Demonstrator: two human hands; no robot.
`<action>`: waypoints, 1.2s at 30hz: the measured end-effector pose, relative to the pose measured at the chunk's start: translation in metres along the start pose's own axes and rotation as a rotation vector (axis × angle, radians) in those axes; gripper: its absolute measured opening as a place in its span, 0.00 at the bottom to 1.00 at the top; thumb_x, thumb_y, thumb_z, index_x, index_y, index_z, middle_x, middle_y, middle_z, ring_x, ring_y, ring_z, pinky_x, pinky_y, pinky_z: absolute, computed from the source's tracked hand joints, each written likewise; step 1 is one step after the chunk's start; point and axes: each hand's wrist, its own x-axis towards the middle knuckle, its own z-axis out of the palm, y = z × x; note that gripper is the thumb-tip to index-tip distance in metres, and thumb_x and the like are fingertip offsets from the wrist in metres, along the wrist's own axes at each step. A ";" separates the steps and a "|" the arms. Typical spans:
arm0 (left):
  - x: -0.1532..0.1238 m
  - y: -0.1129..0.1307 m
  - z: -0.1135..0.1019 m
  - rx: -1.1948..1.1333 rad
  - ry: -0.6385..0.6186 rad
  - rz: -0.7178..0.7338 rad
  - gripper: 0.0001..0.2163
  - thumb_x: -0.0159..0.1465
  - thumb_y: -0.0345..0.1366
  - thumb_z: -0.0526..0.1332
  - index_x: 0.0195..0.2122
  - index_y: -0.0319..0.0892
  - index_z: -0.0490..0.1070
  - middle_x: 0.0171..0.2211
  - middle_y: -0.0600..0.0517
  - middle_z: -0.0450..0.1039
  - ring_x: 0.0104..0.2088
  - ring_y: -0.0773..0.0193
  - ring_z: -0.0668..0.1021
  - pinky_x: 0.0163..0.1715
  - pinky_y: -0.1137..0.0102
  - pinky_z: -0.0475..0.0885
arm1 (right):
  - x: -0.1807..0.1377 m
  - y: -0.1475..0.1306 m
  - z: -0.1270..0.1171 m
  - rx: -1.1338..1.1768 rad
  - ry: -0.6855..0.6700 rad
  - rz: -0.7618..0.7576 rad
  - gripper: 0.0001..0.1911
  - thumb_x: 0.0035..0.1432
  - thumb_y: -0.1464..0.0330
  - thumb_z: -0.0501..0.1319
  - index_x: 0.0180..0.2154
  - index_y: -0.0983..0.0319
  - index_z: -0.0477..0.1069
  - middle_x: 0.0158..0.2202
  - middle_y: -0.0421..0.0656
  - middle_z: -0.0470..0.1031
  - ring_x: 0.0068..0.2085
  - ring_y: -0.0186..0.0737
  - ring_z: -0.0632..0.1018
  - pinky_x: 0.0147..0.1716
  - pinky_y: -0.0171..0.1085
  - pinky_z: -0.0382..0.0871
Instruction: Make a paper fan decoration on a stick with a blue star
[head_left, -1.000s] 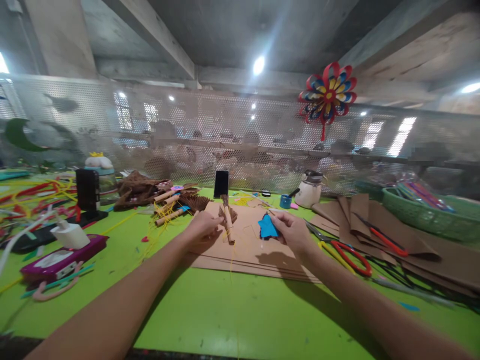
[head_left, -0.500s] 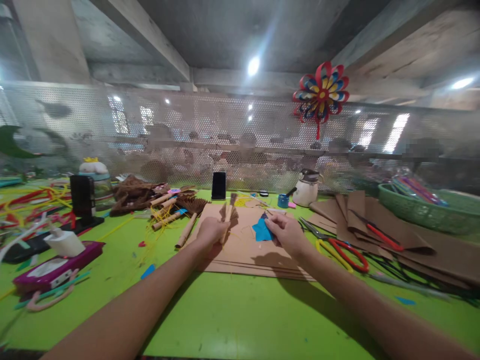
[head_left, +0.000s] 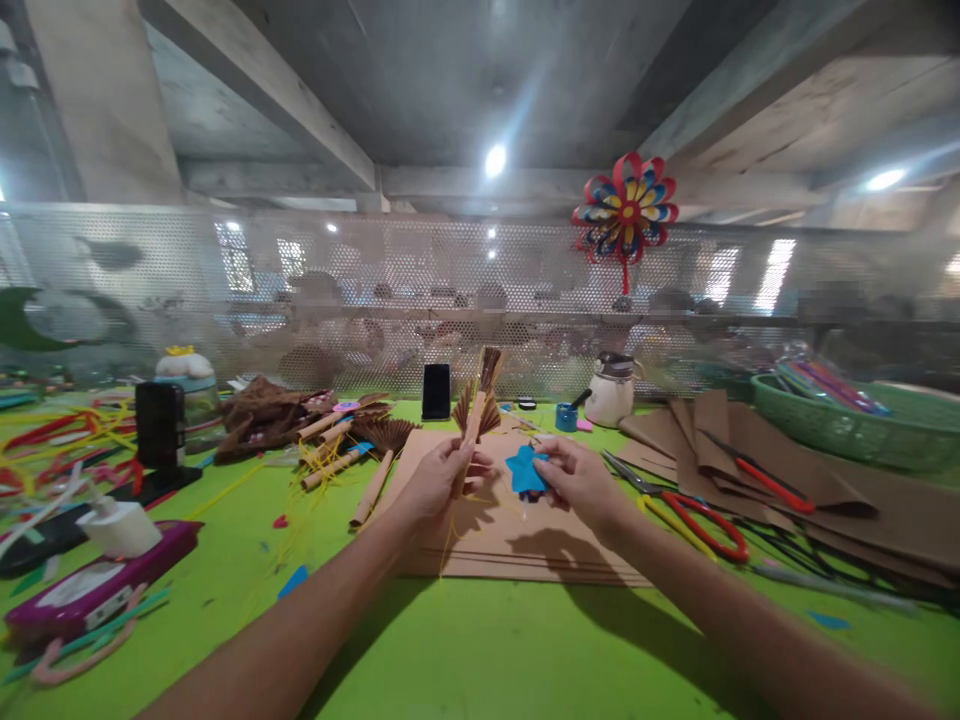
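Note:
My left hand (head_left: 441, 482) is closed round the stem of a brown paper-fan stick (head_left: 478, 402), held upright above a stack of brown card sheets (head_left: 480, 530). My right hand (head_left: 581, 480) pinches a small blue star-shaped cutout (head_left: 523, 469) just to the right of the stick. The two hands are close together over the card. Thin yellow strands hang below my left hand.
Red-handled scissors (head_left: 694, 510) lie right of the card, with brown paper sheets (head_left: 757, 450) and a green basket (head_left: 847, 420) beyond. More rolled paper sticks (head_left: 352, 450), a black phone (head_left: 436, 390), a white pot (head_left: 609, 390) and a purple case (head_left: 90, 580) sit around. A mesh screen stands behind.
My left hand has picked the fan stick up from the card and raised it upright. My right hand has kept hold of the blue star and brought it a little nearer to the stick.

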 end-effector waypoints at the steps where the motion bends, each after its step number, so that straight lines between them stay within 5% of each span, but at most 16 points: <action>1: -0.001 0.001 0.001 -0.008 -0.013 0.001 0.13 0.56 0.43 0.59 0.35 0.38 0.64 0.34 0.45 0.72 0.33 0.63 0.75 0.29 0.71 0.68 | 0.000 -0.002 0.000 0.003 -0.014 -0.010 0.15 0.48 0.59 0.59 0.33 0.64 0.63 0.17 0.36 0.67 0.15 0.27 0.64 0.14 0.27 0.54; 8: -0.008 0.005 0.007 -0.056 -0.060 0.004 0.13 0.58 0.42 0.59 0.37 0.39 0.61 0.33 0.45 0.73 0.32 0.65 0.75 0.32 0.70 0.68 | -0.002 -0.012 0.000 0.013 -0.070 -0.021 0.14 0.47 0.60 0.62 0.27 0.65 0.65 0.16 0.36 0.67 0.16 0.26 0.64 0.16 0.28 0.55; 16: -0.011 0.003 0.015 -0.116 -0.117 0.069 0.11 0.60 0.42 0.56 0.38 0.40 0.60 0.22 0.56 0.67 0.19 0.76 0.67 0.20 0.80 0.60 | 0.001 -0.003 0.004 0.046 -0.079 -0.042 0.14 0.49 0.59 0.60 0.28 0.65 0.66 0.17 0.37 0.68 0.16 0.25 0.63 0.15 0.28 0.53; 24: -0.014 0.009 0.016 -0.268 -0.068 0.019 0.12 0.56 0.41 0.60 0.34 0.37 0.67 0.24 0.54 0.65 0.22 0.74 0.68 0.22 0.77 0.63 | 0.006 -0.015 0.022 0.066 -0.065 0.034 0.17 0.47 0.56 0.60 0.27 0.64 0.65 0.15 0.36 0.66 0.14 0.26 0.62 0.14 0.28 0.53; 36: -0.023 0.017 0.020 -0.273 -0.219 0.053 0.12 0.58 0.41 0.56 0.33 0.37 0.72 0.29 0.48 0.72 0.30 0.65 0.73 0.32 0.71 0.67 | 0.008 -0.013 0.042 0.149 0.010 -0.075 0.17 0.46 0.55 0.60 0.26 0.64 0.65 0.16 0.34 0.64 0.14 0.25 0.61 0.14 0.28 0.52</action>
